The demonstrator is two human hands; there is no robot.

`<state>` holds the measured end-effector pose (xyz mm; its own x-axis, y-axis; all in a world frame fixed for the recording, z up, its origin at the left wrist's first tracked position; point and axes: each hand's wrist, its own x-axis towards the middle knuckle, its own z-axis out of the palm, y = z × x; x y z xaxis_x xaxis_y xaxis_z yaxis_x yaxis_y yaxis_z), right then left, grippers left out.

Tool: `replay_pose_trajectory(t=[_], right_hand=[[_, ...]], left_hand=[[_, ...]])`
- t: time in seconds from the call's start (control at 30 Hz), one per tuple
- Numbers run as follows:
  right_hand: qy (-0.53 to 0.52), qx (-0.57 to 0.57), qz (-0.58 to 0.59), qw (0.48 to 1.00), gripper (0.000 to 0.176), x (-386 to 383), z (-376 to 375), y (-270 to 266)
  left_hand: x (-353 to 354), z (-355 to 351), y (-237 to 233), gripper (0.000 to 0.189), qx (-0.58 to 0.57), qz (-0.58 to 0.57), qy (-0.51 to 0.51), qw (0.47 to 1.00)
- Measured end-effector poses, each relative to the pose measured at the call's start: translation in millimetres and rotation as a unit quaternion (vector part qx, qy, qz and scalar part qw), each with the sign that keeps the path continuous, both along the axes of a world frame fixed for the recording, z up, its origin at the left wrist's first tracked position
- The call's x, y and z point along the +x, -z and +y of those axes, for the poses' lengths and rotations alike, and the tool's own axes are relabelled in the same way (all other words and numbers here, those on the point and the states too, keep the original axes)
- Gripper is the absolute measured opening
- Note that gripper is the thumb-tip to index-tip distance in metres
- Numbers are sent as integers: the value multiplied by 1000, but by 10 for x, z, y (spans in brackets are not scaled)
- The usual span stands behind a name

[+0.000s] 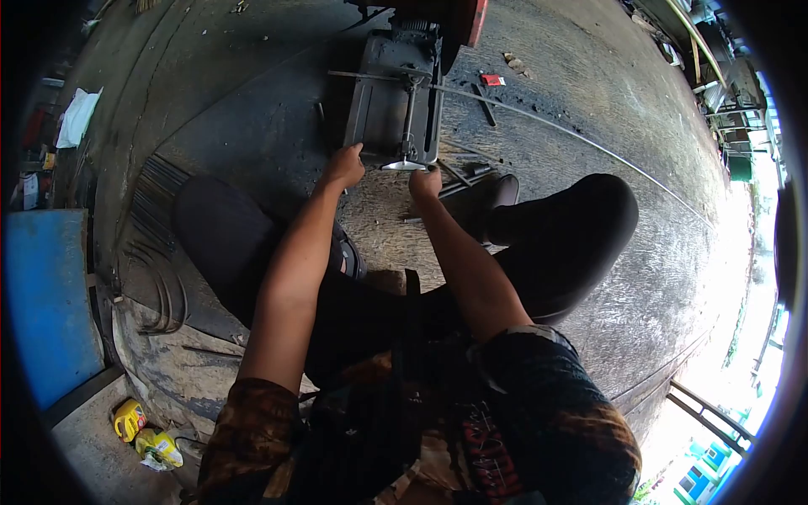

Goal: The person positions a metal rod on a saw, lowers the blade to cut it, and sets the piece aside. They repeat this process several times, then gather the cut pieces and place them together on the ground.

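A dark metal cut-off saw base lies on the ground in front of me, with a clamp screw running along it. At the near end of the screw is a pale, curved crank handle. A long thin metal rod crosses the base at the clamp and reaches far to the right. My left hand is closed on the near left corner of the base. Closed at the near right corner, beside the crank handle, is my right hand; its fingertips are partly hidden.
Several short metal bars lie right of the base, near my shoe. A red packet is beyond them. Bundled rods and bent rods lie left. A yellow tape measure sits at lower left, near a blue panel.
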<state>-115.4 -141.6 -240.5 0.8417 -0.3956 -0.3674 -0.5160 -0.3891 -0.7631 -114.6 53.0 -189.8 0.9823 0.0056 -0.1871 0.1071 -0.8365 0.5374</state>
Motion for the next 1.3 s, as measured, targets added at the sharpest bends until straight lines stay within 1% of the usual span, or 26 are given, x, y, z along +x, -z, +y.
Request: replay_pose_trajectory(t=[0.07,0.13,0.17,0.2,0.23,0.27,0.33,0.37,0.43,0.47,0.53,0.57,0.63,0.67,0.73,0.87,0.93,0.97,1.03,1.07,1.1,1.17,1.2,1.23,1.27,1.3], right_hand=[[31,4,29,999,46,-12,64,45],[-43,-167,-175,969,49,-152,125,-170],[-44,-166,-174,970,49,-203,157,-288],[-177,-122,-103,971,48,-231,176,-378],[-307,-76,-31,948,47,-237,196,-453],[-307,-77,-30,948,47,-271,217,-256],[-480,-40,23,876,47,-374,180,444],[-478,-40,23,877,47,-350,131,451],[-507,-114,147,842,47,-346,16,385],[-509,-112,148,841,47,-338,-12,329],[-306,-72,124,941,49,-242,-50,110],[-306,-74,123,941,49,-208,-33,67],[-79,-43,-69,994,48,-141,45,87],[-79,-43,-69,994,48,-125,109,107],[-18,-103,-201,974,45,-120,242,-3],[-111,-117,-217,963,45,-173,225,-91],[-324,-40,-246,913,45,-84,34,-13],[-321,-40,-245,914,45,-19,-27,-32],[-344,47,-218,912,47,136,-131,-228],[-346,-32,-189,918,48,92,-71,-257],[-346,-32,-190,918,48,-18,34,-232],[-212,-78,-315,922,46,-281,223,-163],[-337,-41,-225,913,41,-353,217,-88],[-502,-40,-49,863,40,-368,195,-19],[-635,-36,128,761,38,-367,170,41],[-635,-36,127,761,38,-386,116,197]], left_hand=[[-11,-2,8,44,2,0,5,1000],[-20,2,-22,44,6,2,7,1000],[-23,-3,-41,44,10,8,11,1000],[-12,-4,-60,45,14,12,16,1000],[8,6,-84,45,14,12,16,1000],[15,11,-103,44,14,0,11,1000],[-16,-22,-117,44,9,-10,6,1000],[-3,-14,-121,44,13,-1,3,1000],[-14,3,-110,44,17,10,-2,1000],[-4,-6,-99,44,13,7,3,1000],[9,1,-67,44,8,2,9,1000],[12,4,-44,44,4,4,9,1000],[36,-10,-55,44,0,5,9,1000],[30,-9,-53,44,2,11,5,1000],[20,-7,-50,44,5,17,1,1000],[14,-27,-165,44,-1,22,2,1000],[-7,-20,-182,43,1,33,-2,999],[2,-18,-157,43,0,18,-3,1000],[39,-65,-158,43,-3,-1,-1,1000],[53,-74,-162,43,-3,0,0,1000],[47,-68,-167,43,-1,4,0,1000],[87,-66,-181,43,-5,-2,-6,1000],[82,-77,-181,42,-11,-6,-10,1000],[55,-84,-182,42,-12,-4,-11,1000],[44,-85,-196,42,-11,-14,-17,1000],[55,-72,-219,42,-9,-26,-23,999]])
